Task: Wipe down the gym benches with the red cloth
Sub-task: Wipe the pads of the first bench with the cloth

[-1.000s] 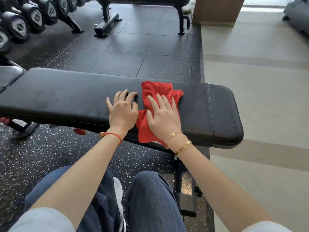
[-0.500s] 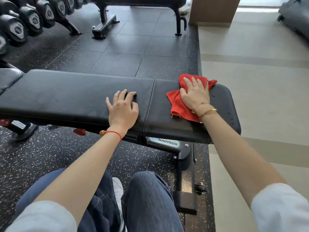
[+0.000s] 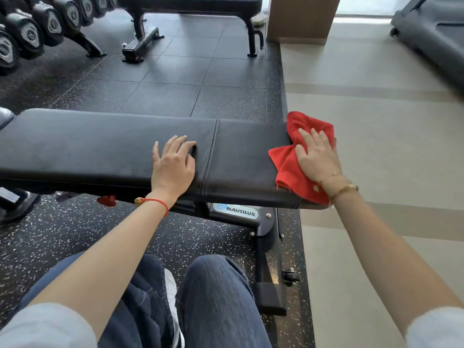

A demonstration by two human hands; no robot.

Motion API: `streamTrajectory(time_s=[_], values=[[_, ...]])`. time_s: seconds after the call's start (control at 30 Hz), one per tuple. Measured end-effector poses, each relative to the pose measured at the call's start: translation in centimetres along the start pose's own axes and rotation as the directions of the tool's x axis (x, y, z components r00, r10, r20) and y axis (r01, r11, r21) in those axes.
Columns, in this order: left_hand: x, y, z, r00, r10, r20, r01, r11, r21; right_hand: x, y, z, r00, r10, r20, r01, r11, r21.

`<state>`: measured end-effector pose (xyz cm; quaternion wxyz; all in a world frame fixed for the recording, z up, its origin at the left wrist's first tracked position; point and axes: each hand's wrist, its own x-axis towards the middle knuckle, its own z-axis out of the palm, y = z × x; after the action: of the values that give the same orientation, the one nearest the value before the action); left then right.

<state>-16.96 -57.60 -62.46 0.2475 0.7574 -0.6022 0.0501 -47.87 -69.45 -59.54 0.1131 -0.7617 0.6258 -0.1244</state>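
A long black padded gym bench [image 3: 100,146] runs across the view in front of my knees. The red cloth [image 3: 288,162] lies bunched over the bench's right end, covering that end's edge. My right hand [image 3: 317,156] presses flat on the cloth with straight fingers. My left hand [image 3: 173,164] rests flat on the pad near the seam, fingers spread, holding nothing.
A second black bench [image 3: 190,3] stands at the back. A rack of dumbbells [image 3: 30,33] lines the far left. A treadmill [image 3: 431,36] sits at the far right on the beige floor. The bench's metal foot [image 3: 270,285] stands beside my right knee.
My right hand has slid the red cloth rightward along the bench, from beside my left hand to the bench's right end. My left hand has stayed put.
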Motion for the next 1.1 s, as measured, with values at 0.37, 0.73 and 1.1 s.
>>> streamTrajectory(time_s=[0.37,0.73,1.1], values=[[0.0,-0.5,0.5,1.0,0.003,-0.012,-0.004,0.999,-0.039,-7.0,2.0,0.0,0.992,-0.097,-0.079,0.103,0.992,0.077],[0.1,-0.6,0.8,0.999,0.007,-0.044,-0.008,1.0,-0.018,3.9,-3.9,1.2,0.998,-0.068,-0.008,0.067,0.994,-0.09],[0.0,-0.7,0.3,0.999,0.0,-0.034,-0.001,0.999,-0.042,-6.3,-4.1,1.9,0.947,-0.32,-0.014,0.318,0.945,-0.075]])
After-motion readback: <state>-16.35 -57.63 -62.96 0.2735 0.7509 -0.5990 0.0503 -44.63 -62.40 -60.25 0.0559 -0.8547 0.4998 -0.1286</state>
